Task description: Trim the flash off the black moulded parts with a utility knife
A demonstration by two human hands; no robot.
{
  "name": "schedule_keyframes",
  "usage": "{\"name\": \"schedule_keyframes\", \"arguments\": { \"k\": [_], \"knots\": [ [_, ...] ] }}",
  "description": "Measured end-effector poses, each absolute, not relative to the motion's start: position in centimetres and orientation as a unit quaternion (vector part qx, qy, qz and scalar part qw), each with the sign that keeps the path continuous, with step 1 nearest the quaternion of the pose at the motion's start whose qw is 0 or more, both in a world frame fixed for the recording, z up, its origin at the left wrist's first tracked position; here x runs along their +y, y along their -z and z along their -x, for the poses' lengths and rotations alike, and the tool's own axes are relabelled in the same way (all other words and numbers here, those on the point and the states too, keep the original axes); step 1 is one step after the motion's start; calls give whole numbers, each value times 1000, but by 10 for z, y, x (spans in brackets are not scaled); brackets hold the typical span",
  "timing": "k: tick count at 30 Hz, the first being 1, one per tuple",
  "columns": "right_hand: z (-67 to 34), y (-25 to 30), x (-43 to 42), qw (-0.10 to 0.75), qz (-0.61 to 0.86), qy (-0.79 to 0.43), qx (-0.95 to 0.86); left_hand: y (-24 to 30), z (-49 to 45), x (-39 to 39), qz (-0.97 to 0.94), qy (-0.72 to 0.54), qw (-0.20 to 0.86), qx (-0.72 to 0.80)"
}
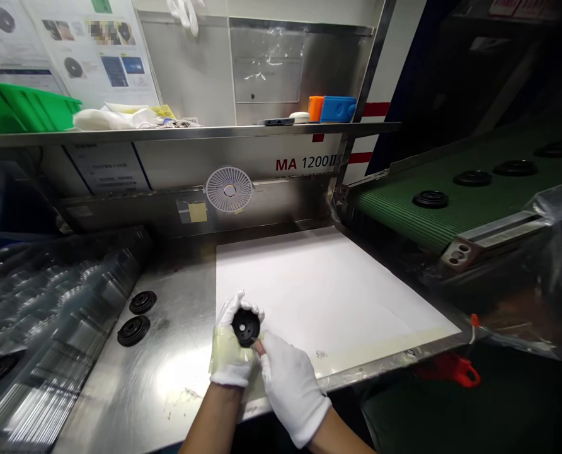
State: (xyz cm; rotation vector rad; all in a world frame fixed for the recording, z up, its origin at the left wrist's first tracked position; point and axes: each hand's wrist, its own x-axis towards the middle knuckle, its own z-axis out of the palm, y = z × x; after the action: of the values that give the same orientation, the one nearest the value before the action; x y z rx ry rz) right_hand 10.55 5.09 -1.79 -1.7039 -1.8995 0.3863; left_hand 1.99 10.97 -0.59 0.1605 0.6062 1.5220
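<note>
Left hand (230, 345), white glove with tape on it, closed around a round black part (246, 326) with a center hole, holding it up just over the bench. Right hand (291, 386), also gloved, sits just below, fingers narrow and touching the part's lower edge; can't tell if gripping. Both hands over the near edge of a white paper sheet (321, 287) on a steel bench (120, 403). Two black discs (137, 318) lie left on the steel, well apart from the hands. More on a green conveyor (455, 211), right.
</note>
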Motion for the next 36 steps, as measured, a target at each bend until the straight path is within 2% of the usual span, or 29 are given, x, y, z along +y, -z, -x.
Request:
{"name": "schedule_keyframes", "arguments": {
  "k": [3,9,19,26,36],
  "knots": [
    [-103,18,50,278,628,-138,-713,6,-18,109,-70,-697,664,263],
    [-118,24,54,265,642,-130,-708,7,-10,106,-103,-600,748,265],
    [-112,16,49,231,663,-127,-700,8,-29,102,-88,-728,627,264],
    [-117,17,50,240,641,-160,-711,7,-17,98,-118,-636,703,296],
    [-116,17,45,264,639,-167,-703,22,-22,89,-260,-708,594,280]
  ]
}}
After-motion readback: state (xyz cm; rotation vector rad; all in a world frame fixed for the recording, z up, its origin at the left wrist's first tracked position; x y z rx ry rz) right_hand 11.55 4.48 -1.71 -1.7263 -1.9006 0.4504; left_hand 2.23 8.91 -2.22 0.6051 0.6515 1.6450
